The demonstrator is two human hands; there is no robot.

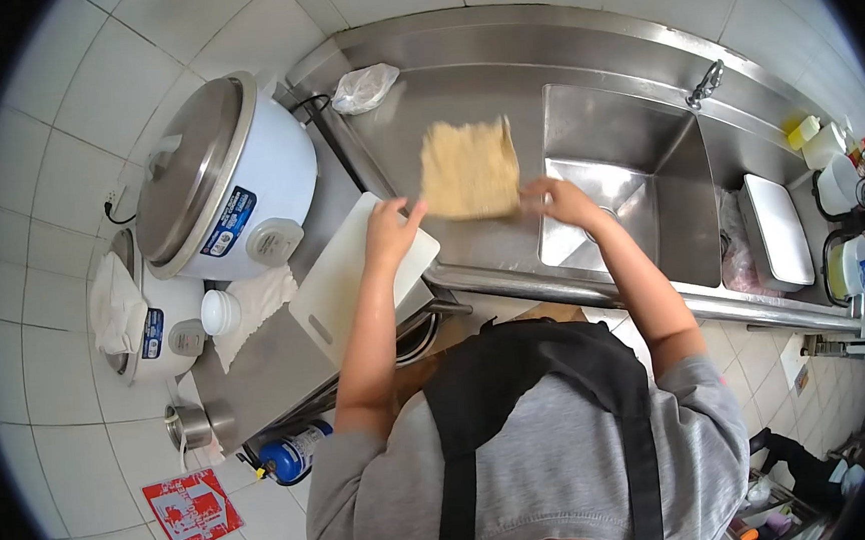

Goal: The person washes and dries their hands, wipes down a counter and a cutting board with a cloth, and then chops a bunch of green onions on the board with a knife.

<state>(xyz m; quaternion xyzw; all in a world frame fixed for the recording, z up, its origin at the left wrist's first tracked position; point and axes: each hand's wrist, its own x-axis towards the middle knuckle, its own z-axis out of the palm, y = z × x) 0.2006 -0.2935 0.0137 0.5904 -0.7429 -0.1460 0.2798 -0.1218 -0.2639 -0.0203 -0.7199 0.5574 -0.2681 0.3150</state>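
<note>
A tan cloth (470, 170), blurred by motion, is spread roughly square over the steel counter left of the sink. My left hand (393, 231) is closed at its near left corner, with thumb and fingertips meeting the edge. At the near right corner, my right hand (561, 204) pinches the edge; its fingertips are smeared by motion. Below my left hand lies a white cutting board (337, 267) with a slot handle. The sink basin (624, 141) is just right of the cloth, partly beneath my right forearm.
A large rice cooker (279, 150) and a smaller cooker (168, 364) stand at left, near white bowls (220, 312). A clear plastic bag (365, 88) lies at the back corner. The faucet (706, 82) and a metal tray (777, 231) are at right. A blue fire extinguisher (290, 458) is below.
</note>
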